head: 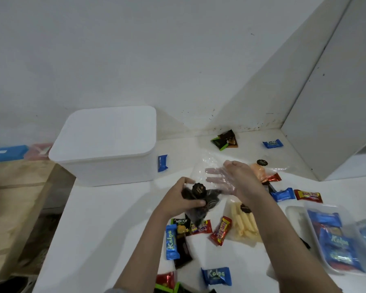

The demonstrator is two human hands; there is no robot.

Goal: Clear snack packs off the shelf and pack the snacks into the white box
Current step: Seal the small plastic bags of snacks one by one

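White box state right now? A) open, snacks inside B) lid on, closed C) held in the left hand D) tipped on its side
B: the white box stands upright on the shelf with its lid seated on top, while the left hand grips a dark cookie pack instead.

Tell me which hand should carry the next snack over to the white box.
Left. The left hand already grips the dark cookie pack and is nearer the white box. The right hand is inside a clear plastic bag, farther away.
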